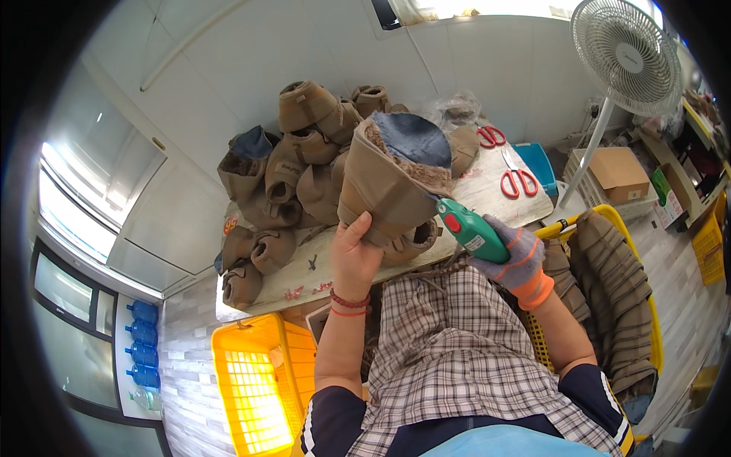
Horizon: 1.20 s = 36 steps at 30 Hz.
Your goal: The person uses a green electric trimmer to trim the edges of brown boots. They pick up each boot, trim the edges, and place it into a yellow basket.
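My bare left hand (356, 255) grips the lower side of a brown fleece-lined bell-shaped cover (381, 194), thumb on its outer face. The cover is tilted above the table; brown fleece shows along its rim, and a dark blue lining inside. In a grey glove with an orange cuff, my right hand (518, 259) is wrapped round a green electric hand cutter (476, 232) with a red button. The cutter's narrow dark tip is at the cover's right lower edge; whether it touches cannot be made out. Behind the left hand, several similar brown covers (304, 145) are piled on the table (487, 186).
Two red-handled scissors (519, 183) lie at the table's right, near a blue bin (537, 167). A yellow crate (659, 305) with stacked brown covers stands at my right, another yellow crate (251, 388) at my lower left. A white fan (628, 57) stands back right.
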Available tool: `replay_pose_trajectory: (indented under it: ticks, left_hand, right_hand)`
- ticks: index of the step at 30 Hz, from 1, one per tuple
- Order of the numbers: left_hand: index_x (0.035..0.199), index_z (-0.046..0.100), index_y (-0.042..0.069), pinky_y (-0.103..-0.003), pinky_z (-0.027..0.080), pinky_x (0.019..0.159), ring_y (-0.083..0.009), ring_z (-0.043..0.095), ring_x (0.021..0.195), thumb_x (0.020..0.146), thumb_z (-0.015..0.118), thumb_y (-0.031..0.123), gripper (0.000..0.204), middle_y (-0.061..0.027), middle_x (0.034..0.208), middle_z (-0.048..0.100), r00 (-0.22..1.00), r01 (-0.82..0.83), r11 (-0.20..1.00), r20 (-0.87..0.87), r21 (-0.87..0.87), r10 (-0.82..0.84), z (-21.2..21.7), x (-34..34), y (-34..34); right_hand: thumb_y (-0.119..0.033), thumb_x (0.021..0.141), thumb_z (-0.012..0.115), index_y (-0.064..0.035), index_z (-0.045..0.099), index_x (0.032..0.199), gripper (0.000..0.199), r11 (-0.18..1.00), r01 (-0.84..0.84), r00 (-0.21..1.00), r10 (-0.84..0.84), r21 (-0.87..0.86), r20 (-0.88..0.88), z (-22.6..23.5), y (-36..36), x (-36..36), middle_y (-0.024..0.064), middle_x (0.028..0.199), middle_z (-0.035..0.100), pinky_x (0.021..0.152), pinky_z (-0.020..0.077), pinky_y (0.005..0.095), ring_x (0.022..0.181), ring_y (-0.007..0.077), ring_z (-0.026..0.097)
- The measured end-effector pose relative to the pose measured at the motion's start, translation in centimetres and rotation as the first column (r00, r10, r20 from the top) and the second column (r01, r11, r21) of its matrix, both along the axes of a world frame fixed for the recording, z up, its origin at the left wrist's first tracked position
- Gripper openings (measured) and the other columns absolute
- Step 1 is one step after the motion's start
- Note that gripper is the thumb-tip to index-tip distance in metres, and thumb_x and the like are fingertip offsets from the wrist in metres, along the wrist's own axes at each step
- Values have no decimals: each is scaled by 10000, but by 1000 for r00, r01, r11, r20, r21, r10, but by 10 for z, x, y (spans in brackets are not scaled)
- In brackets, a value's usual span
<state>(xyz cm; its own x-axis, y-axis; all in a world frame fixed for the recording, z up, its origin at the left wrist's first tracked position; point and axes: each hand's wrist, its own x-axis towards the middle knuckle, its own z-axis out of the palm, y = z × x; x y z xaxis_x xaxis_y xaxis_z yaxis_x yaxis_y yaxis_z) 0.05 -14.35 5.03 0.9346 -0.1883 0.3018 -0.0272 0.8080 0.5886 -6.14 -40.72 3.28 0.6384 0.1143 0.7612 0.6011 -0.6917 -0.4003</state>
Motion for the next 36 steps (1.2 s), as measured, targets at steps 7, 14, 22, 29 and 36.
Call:
replay_pose_trajectory:
  ticks: [7, 14, 22, 29, 36]
  left_hand:
    - [1307, 478, 5, -353, 420, 1002, -215, 520, 1184, 909, 560, 7, 406, -98, 1291, 539, 989, -57, 983, 141, 176, 32, -7, -7, -2]
    - [1191, 588, -20, -298, 449, 918, -159, 576, 1066, 891, 614, 25, 305, -74, 1165, 628, 970, -190, 884, 221, 427, 101, -22, -9, 6]
    - [1200, 578, -31, -294, 447, 885, -147, 577, 1040, 897, 602, 26, 309, -79, 1202, 606, 928, -328, 718, 352, 614, 123, -34, -7, 12]
    - [1123, 599, 9, -421, 395, 950, -349, 510, 1095, 848, 600, 31, 276, -173, 1168, 568, 633, -768, 130, 774, 627, 7, -32, -4, 15]
    - [1167, 601, 38, -526, 313, 1005, -436, 412, 1183, 755, 602, -5, 414, -203, 1248, 508, 555, -831, -200, 800, 519, -229, -40, -14, 19]
  right_hand:
    - [-288, 626, 858, -19, 605, 1151, 642, 950, -108, 965, 171, 293, -197, -8, 14, 4, 158, 901, 688, 672, 547, 318, 744, 255, 687]
    - [-261, 658, 843, -39, 590, 1181, 623, 852, -67, 899, 277, 519, -339, -16, 24, 4, 134, 912, 690, 694, 543, 308, 779, 226, 685]
    - [-243, 669, 835, -36, 582, 1185, 611, 894, -74, 940, 211, 443, -269, -23, 28, 2, 142, 935, 684, 695, 540, 315, 800, 223, 681]
    - [-242, 680, 828, -34, 585, 1183, 596, 867, -1, 916, 201, 498, -347, -13, 33, 0, 125, 923, 687, 687, 538, 300, 788, 195, 677]
    - [-235, 740, 804, 4, 582, 1178, 547, 702, 26, 813, 399, 712, -423, -6, 33, 0, 56, 901, 674, 657, 513, 233, 752, 78, 605]
